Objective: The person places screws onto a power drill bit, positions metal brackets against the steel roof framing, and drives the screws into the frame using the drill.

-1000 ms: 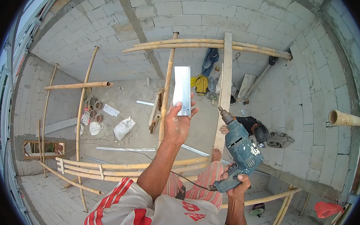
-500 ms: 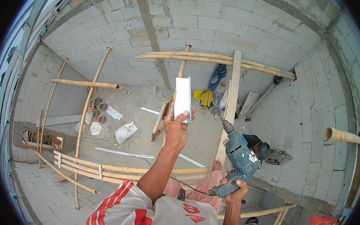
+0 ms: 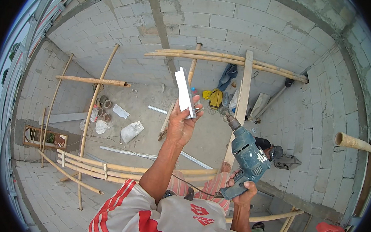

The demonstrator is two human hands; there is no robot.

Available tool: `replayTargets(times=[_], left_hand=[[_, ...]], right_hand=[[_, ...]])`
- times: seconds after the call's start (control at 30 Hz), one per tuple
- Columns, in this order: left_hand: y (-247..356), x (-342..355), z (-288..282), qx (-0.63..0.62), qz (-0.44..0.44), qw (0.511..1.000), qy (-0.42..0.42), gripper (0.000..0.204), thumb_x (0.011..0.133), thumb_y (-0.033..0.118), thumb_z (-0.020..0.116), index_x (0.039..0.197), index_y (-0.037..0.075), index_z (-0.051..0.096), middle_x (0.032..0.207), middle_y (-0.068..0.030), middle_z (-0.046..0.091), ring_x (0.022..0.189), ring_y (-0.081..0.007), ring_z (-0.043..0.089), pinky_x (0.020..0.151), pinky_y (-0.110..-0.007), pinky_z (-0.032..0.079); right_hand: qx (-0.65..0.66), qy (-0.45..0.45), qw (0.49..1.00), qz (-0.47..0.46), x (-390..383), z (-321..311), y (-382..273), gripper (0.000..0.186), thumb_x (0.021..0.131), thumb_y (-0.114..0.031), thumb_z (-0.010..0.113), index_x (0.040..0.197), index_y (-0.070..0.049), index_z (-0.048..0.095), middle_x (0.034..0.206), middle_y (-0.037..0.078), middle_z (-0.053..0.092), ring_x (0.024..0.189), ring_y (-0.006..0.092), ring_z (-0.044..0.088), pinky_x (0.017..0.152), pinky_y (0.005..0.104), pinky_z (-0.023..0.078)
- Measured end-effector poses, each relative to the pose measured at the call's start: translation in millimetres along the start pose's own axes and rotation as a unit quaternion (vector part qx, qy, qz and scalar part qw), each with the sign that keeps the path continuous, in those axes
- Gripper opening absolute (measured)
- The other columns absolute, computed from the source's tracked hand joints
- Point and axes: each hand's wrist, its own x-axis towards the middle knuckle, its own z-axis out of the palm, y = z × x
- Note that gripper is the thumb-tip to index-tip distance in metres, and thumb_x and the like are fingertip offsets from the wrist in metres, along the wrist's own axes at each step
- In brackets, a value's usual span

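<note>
My left hand (image 3: 183, 123) is raised in front of me and grips a short white metal angle piece (image 3: 183, 91), held upright by its lower end. My right hand (image 3: 243, 191) holds a blue-green electric drill (image 3: 247, 151) by its pistol grip, the chuck pointing up and left toward the metal piece, a gap still between them. A dark cord runs from the drill down past my lap. I am high up, looking down past my red-and-white shirt and striped shorts to a concrete floor.
Bamboo scaffold poles (image 3: 223, 58) cross below, with a wooden plank (image 3: 241, 98) running across them. Grey block walls (image 3: 225, 20) enclose the room. On the floor lie a white sack (image 3: 131, 132), long metal strips (image 3: 126, 152), rolls and clothing. Another person (image 3: 267, 149) crouches beneath.
The view has tilted, so the scene sits lower. My left hand has turned the white piece to a more edge-on tilt, and the drill has risen slightly toward it.
</note>
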Motion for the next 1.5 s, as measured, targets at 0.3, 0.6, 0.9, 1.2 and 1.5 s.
replayTargets(times=[0.3,0.6,0.9,1.2,1.5], left_hand=[[19.2,-8.9,2.5,-0.012,-0.003,0.997,-0.082,0.055,0.082,0.004,0.067,0.132,0.009,0.044,0.117,-0.0178,0.064,0.096,-0.0283,0.067,0.084,-0.041,0.059],[29.8,-4.8,13.5,0.166,0.085,0.979,0.088,0.042,0.083,-0.001,0.065,0.121,-0.003,0.047,0.103,-0.0161,0.065,0.090,-0.0223,0.067,0.078,-0.036,0.057],[59.3,19.0,25.8,0.276,0.189,0.938,0.092,0.042,0.077,-0.004,0.065,0.118,-0.004,0.052,0.100,-0.0108,0.064,0.089,-0.0159,0.062,0.083,-0.031,0.049],[116.3,33.0,39.6,0.272,0.234,0.932,0.059,0.019,0.087,0.009,0.063,0.101,-0.004,0.065,0.091,-0.0050,0.064,0.080,-0.0119,0.058,0.074,-0.028,0.046],[242.5,64.7,189.4,0.438,0.459,0.771,-0.057,0.035,0.093,0.021,0.063,0.063,0.003,0.053,0.058,0.0072,0.036,0.057,-0.0054,0.029,0.049,-0.029,0.024]], right_hand=[[-0.009,-0.045,0.999,-0.006,-4.8,11.1,-4.1,0.060,0.061,-0.029,0.063,0.108,0.007,0.055,0.088,0.020,0.062,0.065,0.0280,0.062,0.062,0.0410,0.053],[-0.002,-0.049,0.999,-0.011,-13.6,9.6,-1.1,0.058,0.061,-0.026,0.062,0.108,0.008,0.055,0.087,0.020,0.062,0.066,0.0293,0.064,0.062,0.0415,0.055],[-0.003,-0.060,0.998,-0.011,-14.1,23.9,-2.1,0.057,0.060,-0.024,0.063,0.106,0.009,0.054,0.084,0.020,0.062,0.063,0.0278,0.064,0.061,0.0403,0.057],[0.027,-0.092,0.995,-0.018,-13.3,18.6,8.2,0.057,0.059,-0.021,0.061,0.106,0.011,0.054,0.085,0.022,0.062,0.063,0.0316,0.065,0.059,0.0443,0.058],[0.042,-0.098,0.993,-0.054,-15.6,20.6,11.8,0.055,0.060,-0.020,0.060,0.105,0.011,0.054,0.085,0.023,0.061,0.064,0.0328,0.065,0.058,0.0448,0.058]])
